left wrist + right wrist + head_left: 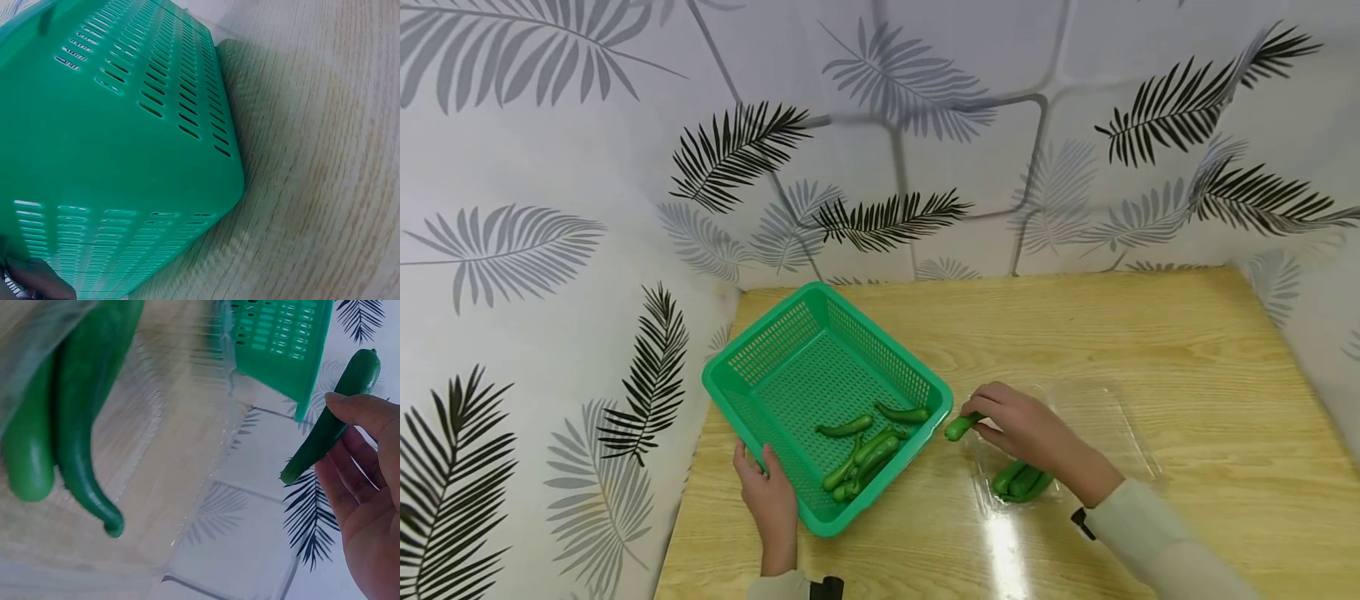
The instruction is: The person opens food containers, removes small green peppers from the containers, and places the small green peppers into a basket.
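Left hand [770, 497] grips a green basket [801, 379] of peppers [867, 461], at left; right hand [1018, 423] pinches one pepper [958, 428] near a clear tray [150, 506], right, holding more.

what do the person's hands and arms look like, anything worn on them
The left hand and right hand are bare, without gloves. Pale, plain long sleeves cover the forearms, and a small black piece shows near each cuff; its exact nature is unclear.

Long green peppers [874, 455]: glossy
Green rectangular basket [797, 375]: smooth plastic
Clear rectangular container [1093, 417]: glossy plastic
Yellowish tabletop [1195, 375]: wood-grained
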`<state>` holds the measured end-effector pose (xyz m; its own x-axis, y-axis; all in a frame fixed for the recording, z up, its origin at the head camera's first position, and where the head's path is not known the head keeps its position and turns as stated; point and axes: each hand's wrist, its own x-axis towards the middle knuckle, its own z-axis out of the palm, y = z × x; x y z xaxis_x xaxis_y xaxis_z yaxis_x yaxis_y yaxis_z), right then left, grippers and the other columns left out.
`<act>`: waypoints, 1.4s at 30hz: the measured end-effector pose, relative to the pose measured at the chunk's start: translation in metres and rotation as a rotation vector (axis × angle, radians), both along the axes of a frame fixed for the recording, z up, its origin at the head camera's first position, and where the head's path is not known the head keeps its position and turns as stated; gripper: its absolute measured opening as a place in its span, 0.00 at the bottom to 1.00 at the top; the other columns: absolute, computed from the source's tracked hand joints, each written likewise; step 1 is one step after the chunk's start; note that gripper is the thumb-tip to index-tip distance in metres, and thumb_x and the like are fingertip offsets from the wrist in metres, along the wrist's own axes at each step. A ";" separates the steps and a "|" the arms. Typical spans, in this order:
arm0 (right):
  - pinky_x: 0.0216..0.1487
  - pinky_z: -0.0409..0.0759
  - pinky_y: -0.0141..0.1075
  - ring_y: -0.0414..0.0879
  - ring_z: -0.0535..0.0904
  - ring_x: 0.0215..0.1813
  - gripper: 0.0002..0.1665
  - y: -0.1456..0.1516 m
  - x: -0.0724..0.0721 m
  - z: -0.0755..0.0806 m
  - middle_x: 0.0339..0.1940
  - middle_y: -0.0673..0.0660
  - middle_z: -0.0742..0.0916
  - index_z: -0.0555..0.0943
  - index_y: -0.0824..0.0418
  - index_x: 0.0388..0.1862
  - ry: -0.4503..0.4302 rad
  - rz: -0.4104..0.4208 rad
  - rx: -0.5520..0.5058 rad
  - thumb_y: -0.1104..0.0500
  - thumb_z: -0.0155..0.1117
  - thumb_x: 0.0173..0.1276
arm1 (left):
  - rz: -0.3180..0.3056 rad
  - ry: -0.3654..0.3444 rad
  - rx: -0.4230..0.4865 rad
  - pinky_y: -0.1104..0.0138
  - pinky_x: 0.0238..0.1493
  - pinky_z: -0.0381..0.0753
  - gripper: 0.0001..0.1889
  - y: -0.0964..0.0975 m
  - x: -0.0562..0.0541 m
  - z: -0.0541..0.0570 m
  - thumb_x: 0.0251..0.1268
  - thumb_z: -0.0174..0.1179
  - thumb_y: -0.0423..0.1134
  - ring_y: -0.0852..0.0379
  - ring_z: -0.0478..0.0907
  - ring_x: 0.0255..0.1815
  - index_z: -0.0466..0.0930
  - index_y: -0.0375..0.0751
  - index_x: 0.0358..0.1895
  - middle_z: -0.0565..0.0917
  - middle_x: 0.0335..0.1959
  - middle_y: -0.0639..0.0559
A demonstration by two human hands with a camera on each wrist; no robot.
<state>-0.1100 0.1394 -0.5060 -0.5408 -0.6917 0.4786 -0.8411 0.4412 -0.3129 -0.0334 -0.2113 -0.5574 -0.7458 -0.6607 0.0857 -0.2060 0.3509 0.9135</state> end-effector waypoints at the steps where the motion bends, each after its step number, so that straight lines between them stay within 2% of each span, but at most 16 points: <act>1: 0.39 0.76 0.32 0.42 0.75 0.42 0.19 -0.003 -0.001 0.002 0.39 0.50 0.79 0.80 0.59 0.40 0.005 0.007 -0.001 0.69 0.74 0.49 | 0.002 -0.001 -0.004 0.66 0.20 0.68 0.28 0.000 0.000 0.000 0.74 0.43 0.49 0.56 0.68 0.17 0.53 0.39 0.70 0.68 0.20 0.49; 5: 0.40 0.76 0.32 0.42 0.76 0.42 0.19 -0.013 -0.004 0.006 0.39 0.51 0.79 0.80 0.59 0.41 0.008 0.028 -0.012 0.68 0.73 0.50 | -0.001 0.004 0.001 0.66 0.19 0.69 0.28 0.000 0.001 0.000 0.74 0.43 0.48 0.49 0.71 0.18 0.53 0.39 0.70 0.68 0.20 0.48; 10: 0.41 0.76 0.31 0.41 0.75 0.43 0.16 -0.025 -0.008 0.008 0.40 0.50 0.80 0.81 0.59 0.41 -0.003 0.025 0.003 0.66 0.73 0.53 | -0.015 0.006 0.021 0.67 0.21 0.71 0.28 0.000 0.001 0.000 0.74 0.42 0.49 0.41 0.75 0.24 0.52 0.41 0.71 0.73 0.23 0.40; 21: 0.40 0.76 0.32 0.42 0.76 0.42 0.18 -0.055 -0.016 0.006 0.40 0.51 0.80 0.81 0.58 0.43 0.023 0.049 0.024 0.64 0.73 0.53 | -0.024 0.029 0.020 0.68 0.22 0.73 0.27 -0.001 -0.001 -0.001 0.74 0.43 0.48 0.41 0.77 0.27 0.53 0.42 0.70 0.78 0.29 0.36; 31: 0.39 0.76 0.31 0.42 0.76 0.41 0.17 -0.090 -0.026 0.005 0.38 0.50 0.79 0.81 0.57 0.43 0.024 0.043 0.081 0.64 0.73 0.54 | -0.002 0.014 0.001 0.67 0.19 0.70 0.26 -0.002 -0.002 -0.003 0.73 0.44 0.48 0.46 0.74 0.21 0.55 0.42 0.70 0.74 0.23 0.39; 38: 0.42 0.76 0.33 0.43 0.76 0.44 0.14 -0.109 -0.033 -0.001 0.41 0.50 0.80 0.80 0.55 0.44 -0.081 0.024 0.153 0.63 0.70 0.58 | -0.005 0.023 0.008 0.67 0.18 0.70 0.26 -0.002 -0.002 -0.005 0.73 0.44 0.48 0.47 0.74 0.20 0.55 0.43 0.70 0.74 0.22 0.41; 42: 0.43 0.76 0.34 0.43 0.77 0.46 0.14 -0.119 -0.035 -0.005 0.43 0.50 0.81 0.80 0.55 0.45 -0.172 -0.019 0.246 0.63 0.68 0.60 | -0.008 0.031 0.006 0.67 0.19 0.71 0.27 -0.002 -0.001 -0.004 0.74 0.43 0.48 0.45 0.75 0.21 0.54 0.41 0.70 0.75 0.23 0.39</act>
<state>-0.1454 0.0201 -0.5106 -0.6130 -0.7648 0.1983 -0.7762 0.5362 -0.3316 -0.0345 -0.2130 -0.5612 -0.7483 -0.6551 0.1048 -0.1745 0.3468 0.9216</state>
